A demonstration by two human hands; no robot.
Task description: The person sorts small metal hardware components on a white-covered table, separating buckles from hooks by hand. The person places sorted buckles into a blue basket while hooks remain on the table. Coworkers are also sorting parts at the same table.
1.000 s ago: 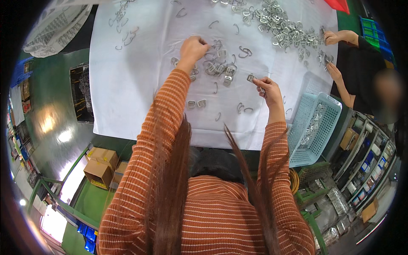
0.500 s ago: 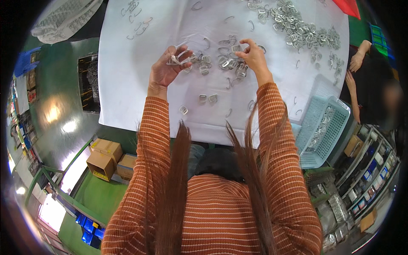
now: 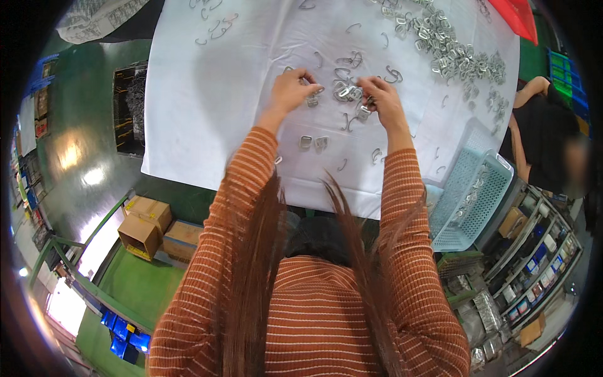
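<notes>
My left hand is turned palm down over a few silver metal buckles, thumb and fingers closed. A metal buckle edge shows behind its knuckles and seems to be in its grip. My right hand bends its fingers together at the right side of a small heap of buckles. A dark bit of metal glints between those fingers, too hidden to name. One buckle lies just below them. Two loose buckles rest nearer to me, and thin curved metal hooks lie around the heap.
A long pile of buckles spreads over the white-covered table at far right. More hooks lie far left. A light-blue perforated basket stands at the right edge. Beyond it is another person's arm. Cardboard boxes stand lower left.
My left hand has moved right and turned from palm up to palm down. My right hand has come lower; the buckle between its fingertips no longer shows. The view has shifted slightly.
</notes>
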